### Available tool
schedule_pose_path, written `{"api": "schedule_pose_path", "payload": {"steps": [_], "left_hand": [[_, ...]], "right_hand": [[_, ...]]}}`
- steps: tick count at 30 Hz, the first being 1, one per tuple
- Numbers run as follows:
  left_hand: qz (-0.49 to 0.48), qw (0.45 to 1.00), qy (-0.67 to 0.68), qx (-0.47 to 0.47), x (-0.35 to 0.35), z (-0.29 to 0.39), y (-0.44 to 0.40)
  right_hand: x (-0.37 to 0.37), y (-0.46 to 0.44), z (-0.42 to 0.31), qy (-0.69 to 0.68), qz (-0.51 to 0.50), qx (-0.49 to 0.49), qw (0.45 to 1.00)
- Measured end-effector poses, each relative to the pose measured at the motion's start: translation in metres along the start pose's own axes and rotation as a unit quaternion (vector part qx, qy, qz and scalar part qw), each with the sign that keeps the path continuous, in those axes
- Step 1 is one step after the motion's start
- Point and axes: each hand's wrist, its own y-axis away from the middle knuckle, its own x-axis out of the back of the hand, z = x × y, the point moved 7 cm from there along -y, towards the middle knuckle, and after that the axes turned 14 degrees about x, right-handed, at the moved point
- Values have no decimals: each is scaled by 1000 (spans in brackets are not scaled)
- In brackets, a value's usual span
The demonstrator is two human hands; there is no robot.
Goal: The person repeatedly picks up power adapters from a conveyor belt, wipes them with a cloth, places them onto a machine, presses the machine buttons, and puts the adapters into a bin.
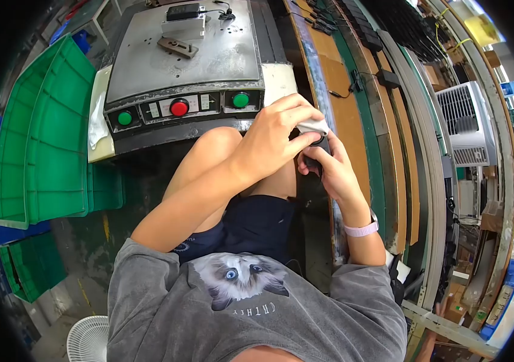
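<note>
Far left there's a stack of big green plastic crates [58,133], with a smaller green plastic crate [35,268] lower down, and a round white mesh-sided thing [88,341] at the bottom edge.

Next over is a scuffed grey metal machine top [139,57]. Its front panel has a round green button [125,117], a round red one [179,107] and another green one [241,99]. On top lie a brownish notched metal bar [177,47] and, behind it, a pale block [186,28] with a black rectangular adapter [183,11] resting on it, cable bunched to its right.

Right of the machine's front corner, the left hand [284,123] has thumb and fingers pinched around a small whitish piece [313,125], can't tell if it's cloth or something stiffer. Just below it, the right hand [333,163] is curled around a small black piece [312,163], mostly hidden by fingers, so no idea on its full shape. Lilac watch band [362,230] on that wrist.

Both hands are close together beside a long bench with brown cardboard strips [353,120], where a black boxy adapter [388,79] sits. Far right: a white louvred plastic appliance [465,114].
</note>
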Motion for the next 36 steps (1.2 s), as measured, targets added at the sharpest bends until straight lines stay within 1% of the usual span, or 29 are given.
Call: {"api": "schedule_pose_path", "payload": {"steps": [3, 5, 7, 9, 12, 15, 16, 17, 18, 19, 20, 22, 23, 24, 25, 26, 27, 28, 29, 30, 31, 33, 34, 36], "left_hand": [[6, 999, -27, 17, -2, 2, 3], [40, 994, -100, -25, -6, 9, 7], [83, 977, -180, -82, -13, 18, 11], [99, 973, -192, -76, -15, 20, 12], [118, 975, -174, -75, -14, 30, 14], [150, 976, -126, -98, -8, 38, 17], [142, 977, -124, -103, -4, 38, 16], [157, 973, -134, -100, 5, 37, 14], [170, 970, -142, -98, 17, 39, 12], [179, 976, -97, -77, 34, 34, 5], [206, 974, -47, -76, 54, 26, -1], [264, 963, 37, -43, 81, -19, -13], [211, 949, 228, 56, 91, -51, -23], [149, 887, 411, 146, 96, -80, -29], [158, 861, 454, 164, 115, -99, -30], [225, 848, 437, 199, 140, -118, -33], [272, 835, 432, 207, 167, -143, -39], [297, 828, 434, 193, 194, -157, -47], [301, 845, 386, 215, 221, -170, -58], [331, 880, 253, 229, 245, -177, -72], [395, 891, -16, 222, 270, -173, -85], [311, 931, -170, 86, 285, -174, -125], [259, 934, -244, 16, 283, -170, -139], [107, 938, -321, 75, 283, -183, -169]], "right_hand": [[3, 1, 0, 14, 4, 0, 1000], [3, 1, 1, 28, 12, 5, 1000], [-2, 4, -3, 47, 34, 37, 998], [-4, 6, -5, 60, 59, 71, 994], [-10, 13, -28, 147, 117, 215, 959], [-11, 16, -38, 205, 133, 274, 930], [-12, 15, -42, 225, 123, 280, 925], [-12, 11, -36, 144, 114, 246, 952], [-9, 10, -27, 99, 115, 212, 965], [-6, 7, -21, 66, 100, 164, 979], [-1, 4, -15, 35, 85, 113, 989], [2, -3, 4, -151, 53, 36, 986], [-1, -3, 8, -219, 41, 5, 975], [-4, -3, 10, -284, 27, -30, 958], [-2, -3, 10, -275, 31, -28, 961], [-2, -3, 10, -265, 35, -25, 963], [-1, -2, 8, -255, 34, -15, 966], [-1, -3, 3, -233, 34, 0, 972], [1, -4, 0, -229, 28, 2, 973], [3, -5, -4, -226, 23, 3, 974], [5, -9, -9, -215, 20, 2, 976], [8, -16, -21, -205, 24, 4, 978], [5, -24, -34, -162, 16, 23, 986], [16, -44, -46, -119, 32, 38, 992]]}}
